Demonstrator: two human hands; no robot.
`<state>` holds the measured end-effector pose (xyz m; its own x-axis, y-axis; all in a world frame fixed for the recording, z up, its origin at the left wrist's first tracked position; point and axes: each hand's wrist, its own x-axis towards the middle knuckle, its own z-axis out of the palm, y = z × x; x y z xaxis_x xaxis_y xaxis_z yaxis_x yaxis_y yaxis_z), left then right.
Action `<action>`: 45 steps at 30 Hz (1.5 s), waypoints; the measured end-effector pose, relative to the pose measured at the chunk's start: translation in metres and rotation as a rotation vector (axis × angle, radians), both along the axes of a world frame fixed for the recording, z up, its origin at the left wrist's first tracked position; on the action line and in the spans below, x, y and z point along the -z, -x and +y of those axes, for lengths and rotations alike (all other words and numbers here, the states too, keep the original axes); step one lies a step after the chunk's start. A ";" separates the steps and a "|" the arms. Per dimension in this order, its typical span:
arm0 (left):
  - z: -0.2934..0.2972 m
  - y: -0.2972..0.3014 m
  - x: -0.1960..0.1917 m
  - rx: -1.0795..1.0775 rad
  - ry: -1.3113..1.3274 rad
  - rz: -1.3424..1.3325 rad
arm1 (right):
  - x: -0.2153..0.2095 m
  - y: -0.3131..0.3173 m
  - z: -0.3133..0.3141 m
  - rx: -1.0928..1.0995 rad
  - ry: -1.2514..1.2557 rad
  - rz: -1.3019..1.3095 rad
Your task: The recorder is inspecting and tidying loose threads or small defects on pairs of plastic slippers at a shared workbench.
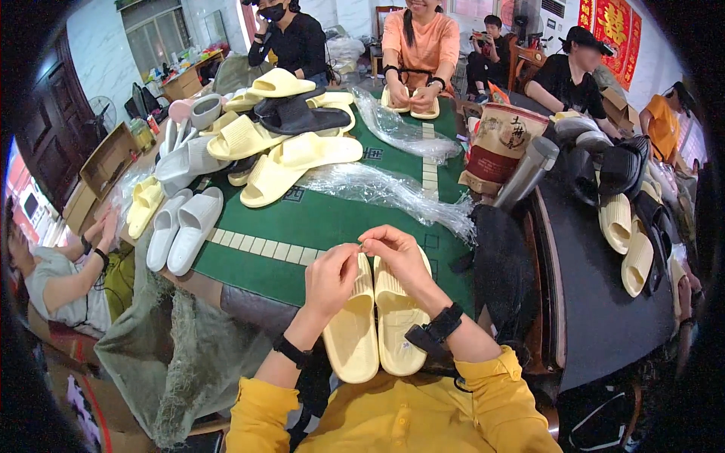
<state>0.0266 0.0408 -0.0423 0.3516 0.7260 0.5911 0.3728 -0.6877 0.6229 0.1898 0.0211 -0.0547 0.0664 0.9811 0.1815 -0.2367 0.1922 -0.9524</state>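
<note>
A pair of pale yellow slippers lies side by side in front of me, toes pointing away, at the near edge of the green table: the left slipper (353, 343) and the right slipper (396, 336). Above their toes, my left hand (331, 279) is closed in a pinch, its wrist in a black band. Fingertip to fingertip with it, my right hand (400, 261) pinches too, partly covering the right slipper's strap. Something thin and small seems to sit between the fingertips, too small to make out.
Clear plastic bags (393, 198) lie beyond my hands on the table (302, 223). Yellow slippers (317, 151) are piled at the far left, beside a grey-white pair (193, 230). Right of the table are a brown paper bag (502, 147), a metal flask (529, 170) and more slippers (618, 223). Several people sit around.
</note>
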 end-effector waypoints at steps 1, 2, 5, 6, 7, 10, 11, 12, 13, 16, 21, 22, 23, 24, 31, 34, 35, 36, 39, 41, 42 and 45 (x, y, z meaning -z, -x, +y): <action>-0.001 0.000 0.000 0.002 0.040 0.004 | 0.000 0.000 -0.001 0.006 0.007 0.001; -0.001 0.000 -0.001 0.002 0.003 0.004 | -0.001 0.000 -0.001 -0.003 0.004 0.000; -0.002 0.001 -0.002 -0.001 0.050 0.008 | -0.003 0.001 -0.002 -0.020 -0.014 0.012; -0.002 0.001 -0.003 -0.010 0.045 0.017 | -0.004 0.001 -0.002 -0.028 -0.025 0.023; -0.002 0.001 -0.003 -0.018 0.065 0.030 | -0.003 0.001 -0.001 -0.029 -0.031 0.021; -0.001 0.001 -0.002 -0.024 0.038 0.028 | -0.001 0.001 -0.001 -0.049 -0.041 -0.026; -0.002 0.001 -0.001 -0.021 0.008 0.025 | 0.001 0.001 0.000 -0.055 -0.053 -0.025; -0.001 0.000 0.000 -0.015 0.004 0.022 | 0.003 0.001 0.000 -0.052 -0.036 -0.022; -0.001 0.000 0.000 -0.010 0.007 0.021 | 0.004 0.000 0.001 -0.043 -0.026 -0.021; -0.001 0.000 0.000 -0.015 -0.042 0.033 | 0.009 0.002 0.002 -0.029 -0.074 -0.004; 0.000 0.001 -0.002 0.001 -0.005 0.068 | 0.008 0.002 0.003 -0.075 0.016 -0.074; 0.001 0.001 -0.002 -0.006 -0.031 0.063 | 0.007 0.003 0.002 -0.079 -0.009 -0.087; 0.002 0.000 -0.001 0.005 -0.055 0.054 | 0.006 0.003 0.002 -0.087 0.042 -0.088; 0.003 0.000 -0.001 0.032 -0.027 0.014 | 0.005 0.003 0.002 -0.083 0.036 -0.101; 0.004 0.005 0.004 0.049 0.062 0.044 | 0.005 0.004 0.000 -0.117 0.029 -0.083; 0.003 0.004 0.002 0.048 0.053 0.047 | 0.004 0.004 -0.001 -0.101 0.009 -0.082; 0.003 0.003 0.002 0.041 0.080 0.051 | 0.004 0.003 -0.001 -0.097 0.005 -0.109; 0.002 0.002 0.001 0.028 0.123 0.060 | 0.004 0.003 0.000 -0.094 0.011 -0.106; 0.003 0.001 0.002 0.036 0.064 0.005 | 0.005 0.003 0.002 -0.100 0.032 -0.094; 0.003 0.002 0.006 0.017 0.027 -0.016 | 0.005 0.002 0.002 -0.058 0.062 -0.132; 0.005 0.000 0.009 0.007 0.018 -0.018 | 0.004 0.002 0.004 -0.006 -0.006 -0.186; 0.007 0.000 0.014 0.005 -0.028 -0.001 | 0.003 0.003 0.001 0.046 -0.053 -0.199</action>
<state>0.0265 0.0473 -0.0567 0.3541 0.7074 0.6116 0.3689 -0.7067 0.6038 0.1870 0.0223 -0.0572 0.0689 0.9666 0.2467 -0.0346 0.2495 -0.9678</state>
